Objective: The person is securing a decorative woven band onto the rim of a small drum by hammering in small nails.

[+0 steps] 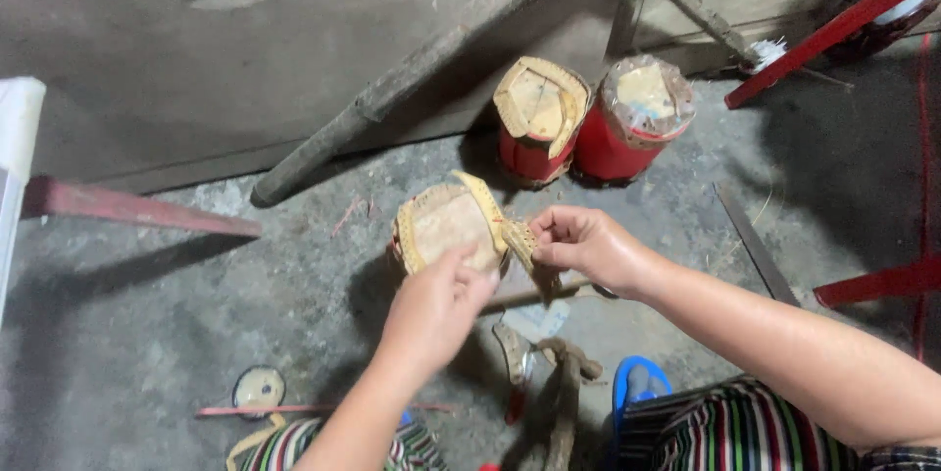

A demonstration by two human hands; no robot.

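Note:
A small red drum with a tan skin head (446,226) stands on the concrete floor in front of me. A woven tan strip (490,211) runs around its rim and ends in a loose plaited tail. My left hand (436,309) rests its fingers on the near edge of the drum head. My right hand (578,241) pinches the plaited tail of the strip just right of the drum.
Two more red drums (537,123) (635,118) stand behind, against a grey wall. A rough wooden pole (412,69) leans across the wall. Red bars (137,206) (833,30), a flat metal strip (755,246), a blue sandal (637,383), a wooden-handled tool (564,402) and a small disc (259,390) lie around.

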